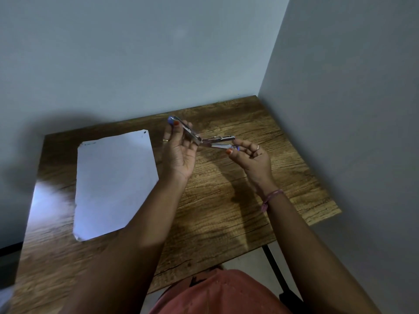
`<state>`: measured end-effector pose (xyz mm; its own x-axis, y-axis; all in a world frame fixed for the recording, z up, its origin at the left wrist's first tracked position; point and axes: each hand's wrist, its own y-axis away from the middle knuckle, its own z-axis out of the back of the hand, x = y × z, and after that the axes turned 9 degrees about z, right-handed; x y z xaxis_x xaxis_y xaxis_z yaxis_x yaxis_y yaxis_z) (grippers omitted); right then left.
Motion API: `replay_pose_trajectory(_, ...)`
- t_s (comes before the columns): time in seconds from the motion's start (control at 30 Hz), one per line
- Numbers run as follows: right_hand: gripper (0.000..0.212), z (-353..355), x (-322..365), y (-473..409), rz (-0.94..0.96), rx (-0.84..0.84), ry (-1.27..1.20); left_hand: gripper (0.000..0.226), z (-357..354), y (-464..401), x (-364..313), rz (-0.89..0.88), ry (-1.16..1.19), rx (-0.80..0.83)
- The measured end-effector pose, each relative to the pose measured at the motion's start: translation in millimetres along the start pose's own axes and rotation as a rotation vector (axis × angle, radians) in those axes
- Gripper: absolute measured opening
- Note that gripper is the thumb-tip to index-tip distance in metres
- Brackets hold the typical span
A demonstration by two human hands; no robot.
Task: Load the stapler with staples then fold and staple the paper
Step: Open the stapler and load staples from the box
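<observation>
Your left hand (179, 150) pinches upper arm of one stapler (200, 139); your right hand (251, 156) pinches lower arm. Stapler: shiny metal, blue tips, hinged wide open, held above wood-grain counter (226, 200). One white sheet (113, 182), flat, left, corners creased.
</observation>
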<state>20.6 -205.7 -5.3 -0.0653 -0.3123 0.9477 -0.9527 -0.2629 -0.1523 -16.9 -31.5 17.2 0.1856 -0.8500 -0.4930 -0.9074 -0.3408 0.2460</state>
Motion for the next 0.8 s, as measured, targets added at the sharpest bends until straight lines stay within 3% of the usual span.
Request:
replay_pose_trajectory(0.23, 0.031, -10, 11, -18, 0.065, 0.059, 0.100, 0.017, -3, 11, 26, 0.164, -0.278, -0.056)
replay_pose_trajectory(0.43, 0.024, -17, 12, -24, 0.005, 0.071, 0.068, 0.011, -4, 20, 35, 0.346, -0.308, -0.022)
replay_pose_trajectory(0.6, 0.043, -16, 10, -20, -0.329, 0.264, -0.212, 0.012, -7, 24, 36, 0.470, -0.261, 0.040)
replay_pose_trajectory(0.8, 0.047, -23, 4, -20, -0.445, 0.345, -0.427, 0.034, -6, 23, 32, 0.544, -0.279, -0.034)
